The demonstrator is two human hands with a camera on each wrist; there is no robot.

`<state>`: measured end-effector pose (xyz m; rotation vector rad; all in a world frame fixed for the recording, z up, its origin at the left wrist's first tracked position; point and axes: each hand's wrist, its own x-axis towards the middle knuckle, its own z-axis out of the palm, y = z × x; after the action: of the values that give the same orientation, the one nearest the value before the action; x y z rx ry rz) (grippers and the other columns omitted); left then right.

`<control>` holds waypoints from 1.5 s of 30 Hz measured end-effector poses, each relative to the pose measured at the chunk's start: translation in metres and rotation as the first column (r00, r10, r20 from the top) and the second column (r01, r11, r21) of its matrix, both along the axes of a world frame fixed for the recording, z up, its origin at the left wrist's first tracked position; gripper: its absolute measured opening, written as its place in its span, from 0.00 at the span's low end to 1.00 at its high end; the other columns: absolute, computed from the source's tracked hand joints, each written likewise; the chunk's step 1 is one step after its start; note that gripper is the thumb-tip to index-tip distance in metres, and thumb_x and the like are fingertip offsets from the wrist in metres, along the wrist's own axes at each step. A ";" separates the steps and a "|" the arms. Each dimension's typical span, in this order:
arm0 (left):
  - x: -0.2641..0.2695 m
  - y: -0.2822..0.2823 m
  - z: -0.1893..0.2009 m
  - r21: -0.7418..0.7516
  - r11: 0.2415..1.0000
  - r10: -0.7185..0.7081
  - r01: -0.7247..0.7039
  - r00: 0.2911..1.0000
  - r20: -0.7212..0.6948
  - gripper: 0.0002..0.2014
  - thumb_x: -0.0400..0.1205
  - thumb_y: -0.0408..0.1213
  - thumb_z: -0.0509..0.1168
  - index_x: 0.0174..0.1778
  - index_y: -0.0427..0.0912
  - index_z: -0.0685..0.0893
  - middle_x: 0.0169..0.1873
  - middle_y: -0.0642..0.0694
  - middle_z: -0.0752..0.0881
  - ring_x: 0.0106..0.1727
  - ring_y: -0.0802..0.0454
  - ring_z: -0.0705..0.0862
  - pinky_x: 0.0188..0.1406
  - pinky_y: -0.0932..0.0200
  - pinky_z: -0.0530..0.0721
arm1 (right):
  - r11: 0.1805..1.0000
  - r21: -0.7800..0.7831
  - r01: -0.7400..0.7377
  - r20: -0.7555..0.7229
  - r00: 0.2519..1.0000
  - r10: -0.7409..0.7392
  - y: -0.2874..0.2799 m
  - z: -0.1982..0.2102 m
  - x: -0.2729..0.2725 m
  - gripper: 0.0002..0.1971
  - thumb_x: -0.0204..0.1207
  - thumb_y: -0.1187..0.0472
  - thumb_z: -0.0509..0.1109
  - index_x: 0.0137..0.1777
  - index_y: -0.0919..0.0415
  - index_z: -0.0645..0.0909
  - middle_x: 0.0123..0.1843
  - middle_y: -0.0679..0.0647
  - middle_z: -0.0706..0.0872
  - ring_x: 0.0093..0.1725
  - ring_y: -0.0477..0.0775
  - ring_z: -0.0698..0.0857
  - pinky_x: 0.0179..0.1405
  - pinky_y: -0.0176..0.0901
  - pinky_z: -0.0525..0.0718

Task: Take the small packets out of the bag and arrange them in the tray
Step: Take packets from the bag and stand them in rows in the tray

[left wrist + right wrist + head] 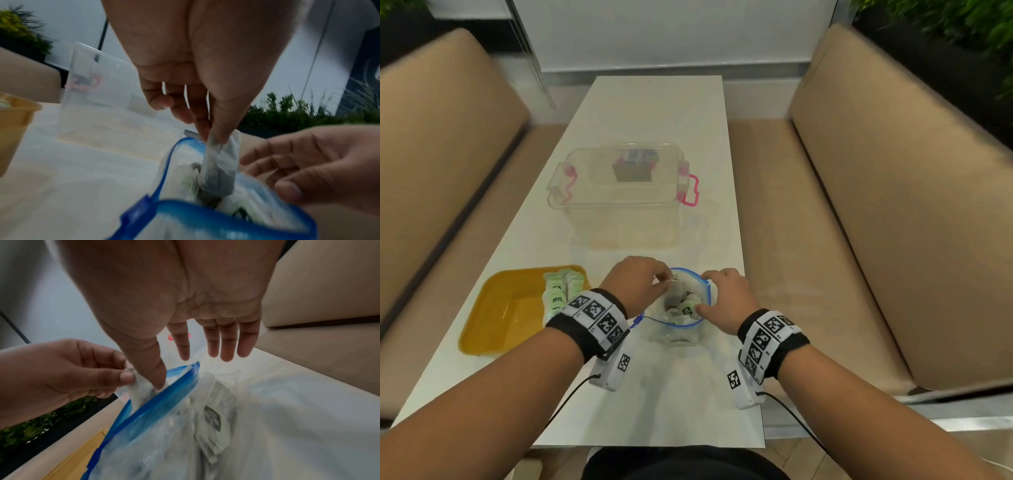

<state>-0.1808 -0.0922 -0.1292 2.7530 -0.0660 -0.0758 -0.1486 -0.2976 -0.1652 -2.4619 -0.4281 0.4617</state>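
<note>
**A:** Nearest the camera, what were the hands doing?

**B:** The left hand (636, 283) pinched a tea-bag-like packet (221, 164) by its top corner, lifting it at the mouth of the blue-rimmed zip bag (703, 287). The right hand (726, 301) held the bag's rim, thumb hooked inside, the other fingers straight.

**A:** How much remained inside?

**B:** Several packets (686, 307) lay in the bag, so the job appeared unfinished.

**A:** And beyond?

**B:** To the left, the yellow tray (493, 308) already held a row of packets (561, 291) standing against its right wall, most of its floor bare. Farther up the table (654, 113) stood a clear lidded box (619, 195) with pink latches.
</note>
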 end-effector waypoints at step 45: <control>-0.057 0.133 0.098 -0.053 0.999 0.018 -0.012 0.992 0.125 0.06 0.81 0.44 0.68 0.50 0.53 0.90 0.35 0.56 0.88 0.37 0.56 0.82 0.41 0.60 0.78 | 0.856 0.499 -0.136 0.053 0.991 0.126 0.161 0.053 -0.025 0.09 0.75 0.54 0.77 0.51 0.52 0.83 0.42 0.45 0.84 0.40 0.42 0.79 0.44 0.39 0.80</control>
<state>-0.2373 0.0406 -0.0314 2.7035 -0.0797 0.1016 -0.1738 -0.1363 -0.1119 -1.9369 -0.6396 0.3297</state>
